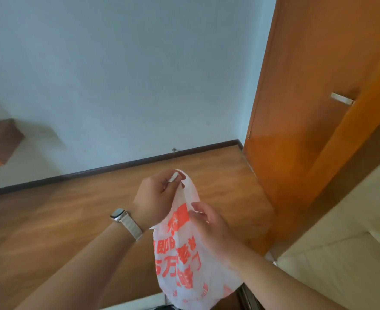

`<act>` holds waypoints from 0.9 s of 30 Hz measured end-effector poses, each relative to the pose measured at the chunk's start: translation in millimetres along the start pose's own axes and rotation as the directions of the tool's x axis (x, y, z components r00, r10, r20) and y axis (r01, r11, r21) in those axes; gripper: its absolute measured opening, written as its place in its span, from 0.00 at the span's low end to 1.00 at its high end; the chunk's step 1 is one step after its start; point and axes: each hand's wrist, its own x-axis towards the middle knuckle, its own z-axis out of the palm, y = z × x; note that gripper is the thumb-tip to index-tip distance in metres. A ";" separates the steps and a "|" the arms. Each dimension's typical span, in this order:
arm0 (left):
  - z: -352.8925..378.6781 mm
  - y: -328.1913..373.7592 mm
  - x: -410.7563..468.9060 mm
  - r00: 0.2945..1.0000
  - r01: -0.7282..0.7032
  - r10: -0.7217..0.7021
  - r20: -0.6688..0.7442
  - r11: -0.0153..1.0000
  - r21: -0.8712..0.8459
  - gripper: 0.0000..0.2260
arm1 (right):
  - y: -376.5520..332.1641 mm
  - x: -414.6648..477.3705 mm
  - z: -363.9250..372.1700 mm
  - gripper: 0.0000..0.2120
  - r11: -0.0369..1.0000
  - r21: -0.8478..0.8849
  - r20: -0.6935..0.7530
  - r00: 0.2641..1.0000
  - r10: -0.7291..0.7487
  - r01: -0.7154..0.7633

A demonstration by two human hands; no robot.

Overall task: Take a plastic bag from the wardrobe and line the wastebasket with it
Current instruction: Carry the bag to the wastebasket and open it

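A white plastic bag (pixel 180 262) with orange-red printed characters hangs in front of me over the wooden floor. My left hand (pixel 156 195), with a watch on its wrist, pinches the rolled top handle of the bag up high. My right hand (pixel 211 227) grips the bag's upper edge a little lower and to the right. The bag's lower part hangs loose below both hands. Just under the bag, at the bottom edge of the view, a dark shape shows; I cannot tell whether it is the wastebasket.
An orange wooden door (pixel 314 121) with a metal handle (pixel 342 98) stands at the right. Behind the bag runs a white wall with a dark skirting board (pixel 117 165). A brown wooden shelf (pixel 1 142) juts out at the far left. Pale tiled floor (pixel 341 265) lies at the lower right.
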 end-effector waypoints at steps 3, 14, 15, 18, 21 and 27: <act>-22.1 -19.9 14.9 0.998 0.052 -0.053 -0.034 0.998 -0.028 0.09 | -18.8 26.9 17.0 0.24 0.998 -0.036 0.024 0.999 -0.047 0.047; -102.9 -75.6 36.3 0.929 0.213 -0.251 -0.273 0.964 -0.160 0.08 | -74.1 107.5 84.4 0.20 0.973 -0.136 0.227 0.962 -0.153 0.187; -109.5 -80.1 37.3 0.919 0.228 -0.266 -0.292 0.961 -0.158 0.09 | -78.8 114.8 92.0 0.20 0.971 -0.138 0.250 0.956 -0.156 0.194; -128.6 -95.7 41.5 0.886 0.277 -0.315 -0.340 0.948 -0.157 0.09 | -89.5 141.2 114.6 0.24 0.966 -0.130 0.324 0.930 -0.172 0.224; -146.6 -113.4 47.5 0.857 0.318 -0.355 -0.373 0.935 -0.160 0.09 | -98.4 172.2 138.5 0.26 0.954 -0.146 0.373 0.908 -0.193 0.262; -172.5 -151.6 80.3 0.800 0.417 -0.388 -0.458 0.908 -0.041 0.09 | -131.1 234.1 175.4 0.18 0.952 -0.109 0.567 0.805 -0.176 0.285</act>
